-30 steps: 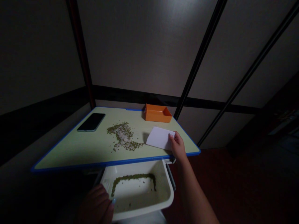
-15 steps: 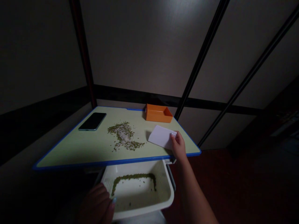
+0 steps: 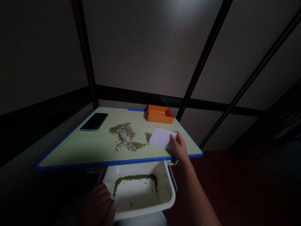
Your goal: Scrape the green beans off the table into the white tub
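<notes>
My right hand (image 3: pixel 180 147) pinches a white card (image 3: pixel 162 138) held edge-down on the pale green table (image 3: pixel 77 147), just right of a scatter of small green beans mixed with white grains (image 3: pixel 124 137). Below the table's front edge, my left hand (image 3: pixel 100 205) grips the left rim of a white plastic tub (image 3: pixel 169 185). A band of green beans (image 3: pixel 134 180) lies along the tub's bottom edges.
A dark phone (image 3: pixel 94 121) lies face up at the table's far left. An orange tray (image 3: pixel 160 114) sits at the far edge. The table has a blue rim (image 3: pixel 117 163). Dark wall panels stand behind, and a reddish floor lies to the right.
The card and my right hand barely shifted, staying right of the bean scatter. My left hand keeps its hold on the tub.
</notes>
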A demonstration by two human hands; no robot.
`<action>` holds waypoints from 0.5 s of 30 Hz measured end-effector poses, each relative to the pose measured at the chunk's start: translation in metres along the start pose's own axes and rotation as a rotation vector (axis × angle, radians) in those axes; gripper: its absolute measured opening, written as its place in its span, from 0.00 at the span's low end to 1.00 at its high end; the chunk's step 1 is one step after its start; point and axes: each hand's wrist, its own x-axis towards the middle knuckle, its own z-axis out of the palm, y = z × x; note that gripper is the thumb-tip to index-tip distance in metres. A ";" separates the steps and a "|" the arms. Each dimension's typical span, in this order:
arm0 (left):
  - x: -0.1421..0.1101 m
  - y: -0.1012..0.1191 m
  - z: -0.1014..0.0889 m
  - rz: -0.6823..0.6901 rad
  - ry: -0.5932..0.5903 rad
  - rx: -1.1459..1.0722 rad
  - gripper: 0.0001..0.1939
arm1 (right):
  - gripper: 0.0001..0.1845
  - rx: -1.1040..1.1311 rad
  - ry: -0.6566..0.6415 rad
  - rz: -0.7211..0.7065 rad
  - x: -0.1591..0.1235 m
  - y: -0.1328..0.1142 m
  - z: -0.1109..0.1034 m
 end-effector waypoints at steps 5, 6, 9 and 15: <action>0.006 0.002 -0.001 0.011 -0.010 -0.004 0.12 | 0.12 0.054 0.022 0.017 0.000 0.002 0.001; 0.007 0.002 -0.002 0.009 0.002 0.004 0.12 | 0.12 0.047 0.032 0.015 0.000 0.001 0.001; 0.009 0.003 -0.003 -0.002 0.014 0.008 0.11 | 0.12 -0.006 0.027 -0.013 -0.001 -0.001 0.001; 0.006 0.001 0.000 -0.007 -0.006 0.005 0.11 | 0.11 -0.031 -0.027 -0.027 -0.001 -0.006 0.002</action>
